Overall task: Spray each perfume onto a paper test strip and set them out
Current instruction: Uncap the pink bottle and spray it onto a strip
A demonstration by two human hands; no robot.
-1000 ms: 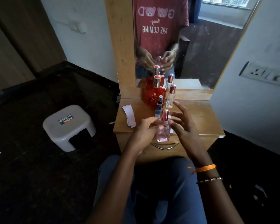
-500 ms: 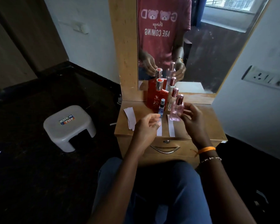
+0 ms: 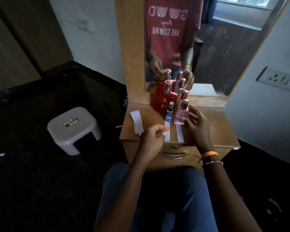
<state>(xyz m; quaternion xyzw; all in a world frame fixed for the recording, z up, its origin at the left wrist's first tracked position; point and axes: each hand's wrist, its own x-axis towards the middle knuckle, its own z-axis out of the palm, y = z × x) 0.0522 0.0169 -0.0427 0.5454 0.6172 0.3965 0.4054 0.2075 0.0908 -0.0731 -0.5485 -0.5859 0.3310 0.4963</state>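
Note:
A pink perfume bottle (image 3: 180, 115) with a rose cap stands upright on the wooden dresser top (image 3: 216, 128), at the far end of a white test strip (image 3: 179, 133). My right hand (image 3: 195, 125) is just right of it, fingers spread, thumb by its base. My left hand (image 3: 155, 135) hovers loosely curled over the near edge, fingertips above a second strip (image 3: 167, 137), with nothing visible in it. Behind stand a large red bottle (image 3: 164, 104), a small blue spray bottle (image 3: 169, 113) and a clear bottle with a pink cap (image 3: 184, 95).
A stack of blank strips (image 3: 136, 122) lies at the dresser's left. A mirror (image 3: 224, 56) rises behind the bottles. Below the top is a drawer handle (image 3: 173, 155). A white plastic stool (image 3: 74, 129) stands on the dark floor to the left.
The pink bottle went from both hands near my lap, carried forward by my right hand, to standing on the dresser. My right fingers have spread off it; my left hand stayed curled near the edge.

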